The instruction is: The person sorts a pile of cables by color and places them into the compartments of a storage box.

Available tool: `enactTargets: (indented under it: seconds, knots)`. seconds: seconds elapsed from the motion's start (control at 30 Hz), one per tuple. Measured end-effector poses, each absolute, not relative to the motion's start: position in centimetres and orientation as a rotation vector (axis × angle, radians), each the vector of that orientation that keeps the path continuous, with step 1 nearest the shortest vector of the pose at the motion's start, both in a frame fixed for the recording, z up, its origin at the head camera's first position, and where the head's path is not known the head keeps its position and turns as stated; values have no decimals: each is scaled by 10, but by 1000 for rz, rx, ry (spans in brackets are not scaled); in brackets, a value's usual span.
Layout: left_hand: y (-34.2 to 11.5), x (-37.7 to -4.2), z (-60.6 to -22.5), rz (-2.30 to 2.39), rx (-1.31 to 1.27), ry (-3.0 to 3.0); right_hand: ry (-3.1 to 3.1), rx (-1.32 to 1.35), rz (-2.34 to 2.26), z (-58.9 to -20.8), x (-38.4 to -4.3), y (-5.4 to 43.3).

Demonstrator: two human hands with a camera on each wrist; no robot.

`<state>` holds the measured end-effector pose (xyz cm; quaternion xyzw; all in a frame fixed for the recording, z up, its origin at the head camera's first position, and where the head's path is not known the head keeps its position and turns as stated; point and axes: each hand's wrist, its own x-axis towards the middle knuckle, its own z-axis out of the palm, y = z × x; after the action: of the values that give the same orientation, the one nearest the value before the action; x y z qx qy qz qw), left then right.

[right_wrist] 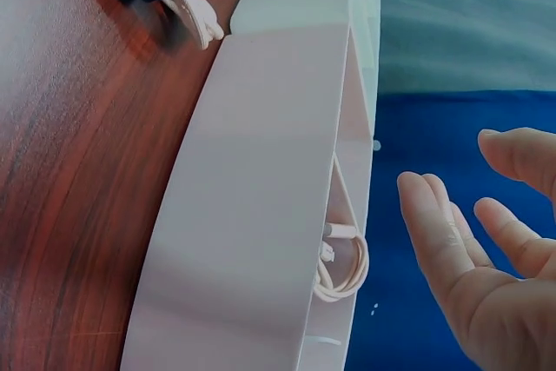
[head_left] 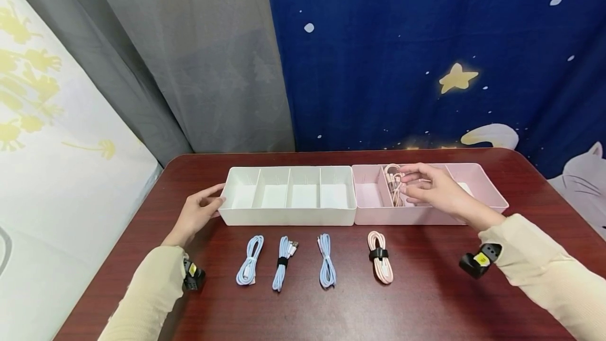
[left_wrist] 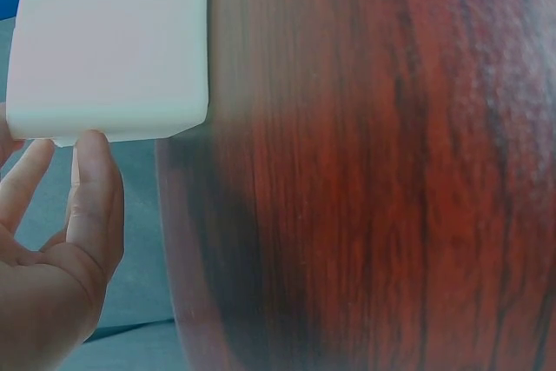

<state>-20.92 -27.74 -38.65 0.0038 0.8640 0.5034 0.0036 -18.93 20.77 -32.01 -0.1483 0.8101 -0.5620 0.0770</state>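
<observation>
Your left hand (head_left: 195, 216) touches the central white tray (head_left: 288, 217), fingers extended; your right hand (head_left: 436, 188), fingers parted, empty, hovers over the pink tray (head_left: 402, 217) beside its cable (head_left: 396, 194), centre right; reddish surface (head_left: 355, 309); starry curtain (head_left: 379, 67), upper right.

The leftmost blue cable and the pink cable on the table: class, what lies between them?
In the head view, a black-strapped blue cable and, to its right, another blue cable lie between them on the table.
</observation>
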Motion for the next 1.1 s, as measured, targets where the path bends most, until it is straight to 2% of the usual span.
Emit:
enactTargets:
  seconds: [0.63, 1.1]
  knots:
    - [-277, -209, -386, 1570, 12, 2714, 2371, -573, -1715, -327, -173, 201]
    - [-277, -209, -386, 1568, 3, 2716, 2266, -565, -1673, -347, -159, 195]
